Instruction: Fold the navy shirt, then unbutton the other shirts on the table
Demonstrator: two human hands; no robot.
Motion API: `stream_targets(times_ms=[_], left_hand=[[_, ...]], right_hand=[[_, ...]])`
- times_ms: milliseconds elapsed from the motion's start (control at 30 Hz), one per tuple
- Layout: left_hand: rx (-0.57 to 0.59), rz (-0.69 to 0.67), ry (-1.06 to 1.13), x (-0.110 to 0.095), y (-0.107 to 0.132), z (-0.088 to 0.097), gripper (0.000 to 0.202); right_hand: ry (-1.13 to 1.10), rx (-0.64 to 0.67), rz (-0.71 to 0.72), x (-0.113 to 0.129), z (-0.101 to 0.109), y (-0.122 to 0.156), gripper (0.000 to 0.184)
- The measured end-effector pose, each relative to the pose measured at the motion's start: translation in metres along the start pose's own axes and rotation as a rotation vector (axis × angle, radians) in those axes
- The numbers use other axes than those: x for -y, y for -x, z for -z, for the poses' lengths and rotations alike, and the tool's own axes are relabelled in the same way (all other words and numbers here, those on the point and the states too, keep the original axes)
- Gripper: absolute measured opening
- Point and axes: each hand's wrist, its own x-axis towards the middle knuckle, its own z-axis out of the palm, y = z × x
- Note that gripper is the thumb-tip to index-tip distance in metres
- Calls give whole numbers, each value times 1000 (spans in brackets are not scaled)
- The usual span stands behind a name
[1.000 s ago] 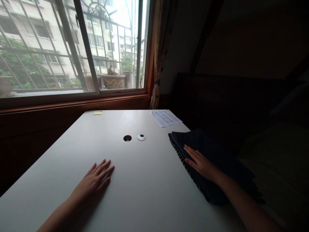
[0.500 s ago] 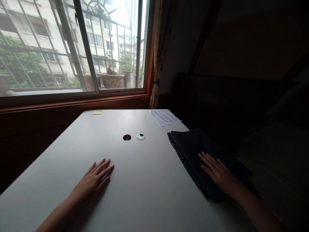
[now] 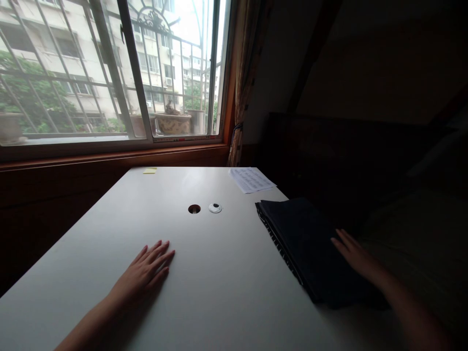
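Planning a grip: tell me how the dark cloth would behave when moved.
The dark cloth will probably sag, since it looks like folded fabric. Its layers, which show along one side, may slip apart. Lying flat, it seems unlikely to roll.

The left forearm [image 3: 87, 314] is cut off by the bottom edge of the frame, as is the tabletop [image 3: 212, 282]. At lower right, the right forearm [image 3: 400, 302] is blurred and dim. Whether the right hand [image 3: 353, 251] touches the dark folded cloth [image 3: 303, 239], I cannot tell; this cloth's right border is lost in shadow. The print on the paper [image 3: 251, 180] is too small for reading.
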Motion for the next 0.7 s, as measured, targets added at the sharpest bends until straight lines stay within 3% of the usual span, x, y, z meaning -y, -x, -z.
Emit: stream_targets(times_ms=[100,200,300,367,533,700], left_hand=[[2,5,-2,-1,0,1,52],[-10,1,10,-2,0,3,51],[-7,5,18,-4,-1,5,51],[2,7,18,-4,-1,6,51],[26,3,16,-3,-1,6,51],[5,-10,30,-3,0,7,51]], right_hand=[[-86,23,2,29,12,-10,77],[-226,78,138,76,22,-13,68],[-245,189,239,114,21,-11,66],[-185,267,268,125,15,-7,66],[-33,290,265,103,0,-3,68],[85,165,178,60,-3,-4,71]])
